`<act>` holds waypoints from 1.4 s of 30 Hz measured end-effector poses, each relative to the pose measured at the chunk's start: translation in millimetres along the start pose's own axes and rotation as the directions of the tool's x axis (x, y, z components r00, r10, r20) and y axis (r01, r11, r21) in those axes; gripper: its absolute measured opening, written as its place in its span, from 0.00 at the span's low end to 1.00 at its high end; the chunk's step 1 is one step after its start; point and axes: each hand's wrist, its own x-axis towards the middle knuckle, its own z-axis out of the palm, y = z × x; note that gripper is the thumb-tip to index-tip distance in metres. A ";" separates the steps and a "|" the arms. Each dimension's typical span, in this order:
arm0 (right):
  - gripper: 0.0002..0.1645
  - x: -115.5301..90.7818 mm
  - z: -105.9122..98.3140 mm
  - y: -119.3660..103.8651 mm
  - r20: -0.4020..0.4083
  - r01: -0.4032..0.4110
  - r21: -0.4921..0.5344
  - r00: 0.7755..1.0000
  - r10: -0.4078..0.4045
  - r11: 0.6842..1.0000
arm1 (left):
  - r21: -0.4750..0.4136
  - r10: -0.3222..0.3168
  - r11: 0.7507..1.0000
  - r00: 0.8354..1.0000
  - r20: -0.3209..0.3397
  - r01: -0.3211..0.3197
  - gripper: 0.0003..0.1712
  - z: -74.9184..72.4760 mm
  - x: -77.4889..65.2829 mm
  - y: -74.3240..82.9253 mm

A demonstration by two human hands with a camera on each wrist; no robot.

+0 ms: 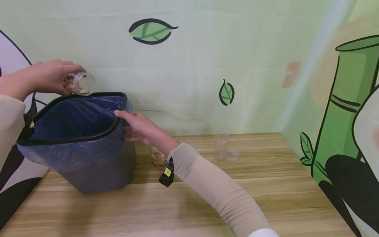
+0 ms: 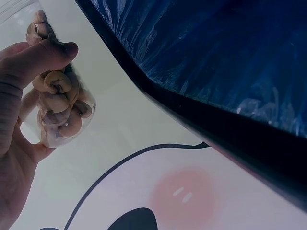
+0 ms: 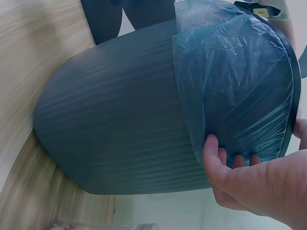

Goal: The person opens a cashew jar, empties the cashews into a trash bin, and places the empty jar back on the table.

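Observation:
My left hand (image 1: 53, 77) grips a clear jar (image 1: 88, 85) tipped on its side just above the back rim of a grey trash bin (image 1: 97, 177). Curled beige-brown pieces (image 2: 60, 103) lie inside that jar; in the left wrist view the thumb crosses its wall. A blue plastic bag (image 1: 74, 115) lines the bin and folds down over its black rim. At the bin's right side, my right hand (image 1: 142, 126) holds the rim, thumb over the top and fingers against the bag outside. The right wrist view shows those fingertips (image 3: 211, 143) on the bag.
Behind my right forearm stands another clear jar (image 1: 158, 157) with similar pieces, partly hidden. Farther right on the wooden table (image 1: 266, 194) are a clear jar (image 1: 220, 146) and a round clear lid (image 1: 232, 155). A printed cloth wall (image 1: 189, 59) rises behind the table.

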 end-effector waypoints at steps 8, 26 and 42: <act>0.26 -3.2 -1.7 -0.7 -0.007 -0.001 -0.004 1.000 0.001 1.000 | 0.048 -0.001 0.999 0.999 0.032 -0.001 0.47 -0.1 3.7 0.0; 0.23 -2.0 -4.9 2.1 0.036 0.016 -0.009 0.999 -0.016 1.000 | 0.067 -0.003 0.998 0.999 0.050 0.000 0.47 2.1 6.6 1.6; 0.26 -4.0 -1.5 2.9 0.012 0.013 -0.035 1.000 -0.013 0.999 | 0.128 -0.005 0.992 0.997 0.081 -0.005 0.47 2.2 5.9 5.0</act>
